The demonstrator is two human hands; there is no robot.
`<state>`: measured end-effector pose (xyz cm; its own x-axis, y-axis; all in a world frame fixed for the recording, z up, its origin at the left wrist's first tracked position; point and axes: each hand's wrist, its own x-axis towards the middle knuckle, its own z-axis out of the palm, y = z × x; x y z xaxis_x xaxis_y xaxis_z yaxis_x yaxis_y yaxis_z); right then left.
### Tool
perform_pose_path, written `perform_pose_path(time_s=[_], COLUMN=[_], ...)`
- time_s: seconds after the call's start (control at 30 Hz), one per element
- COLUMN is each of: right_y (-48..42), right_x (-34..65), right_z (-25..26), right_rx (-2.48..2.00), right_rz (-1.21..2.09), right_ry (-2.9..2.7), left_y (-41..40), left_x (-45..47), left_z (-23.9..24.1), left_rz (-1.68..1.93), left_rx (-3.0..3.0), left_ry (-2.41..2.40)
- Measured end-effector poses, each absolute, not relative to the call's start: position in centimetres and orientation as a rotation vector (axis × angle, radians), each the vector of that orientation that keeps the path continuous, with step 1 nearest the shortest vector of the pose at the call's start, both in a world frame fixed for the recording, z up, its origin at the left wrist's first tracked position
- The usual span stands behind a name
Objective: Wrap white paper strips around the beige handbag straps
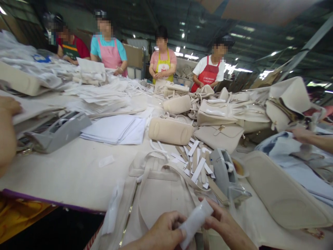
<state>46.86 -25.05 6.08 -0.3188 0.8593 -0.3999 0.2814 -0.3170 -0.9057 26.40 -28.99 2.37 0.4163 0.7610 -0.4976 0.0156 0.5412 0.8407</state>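
At the bottom edge my left hand (162,232) and my right hand (226,227) both pinch a folded strip of white foam wrap (195,219) between them. They hover over a cream handbag (158,194) that lies flat in front of me with its handles up. Just beyond the bag lies a scatter of white and tan strips (196,163), and to their right stands a grey tape dispenser (225,172).
A second grey tape dispenser (58,132) and a stack of white sheets (117,129) sit at left. Cream bags (170,131) pile across the table's middle and right. Several aproned people work along the far side. Other people's arms show at the left edge (6,135) and right edge (312,137).
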Motion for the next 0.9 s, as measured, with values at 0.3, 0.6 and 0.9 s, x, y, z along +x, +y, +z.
perform_pose_path(time_s=[0.3,0.6,0.9], right_y=[-26.3,-26.3,-26.7], right_x=[44.0,44.7,45.0], right_z=[2.3,3.9,4.7], right_rx=[-1.259,-1.114,-1.255], right_rz=[1.616,1.751,1.401], right_ry=[-0.974,-1.139,-1.459], left_y=[-28.4,-27.6,-26.9], left_x=[25.8,25.1,27.9], left_z=[3.1,7.4,7.2], left_rz=[0.494,0.332,0.543], left_rx=[0.899,1.381,1.241], left_ry=[0.878,1.025,0.907])
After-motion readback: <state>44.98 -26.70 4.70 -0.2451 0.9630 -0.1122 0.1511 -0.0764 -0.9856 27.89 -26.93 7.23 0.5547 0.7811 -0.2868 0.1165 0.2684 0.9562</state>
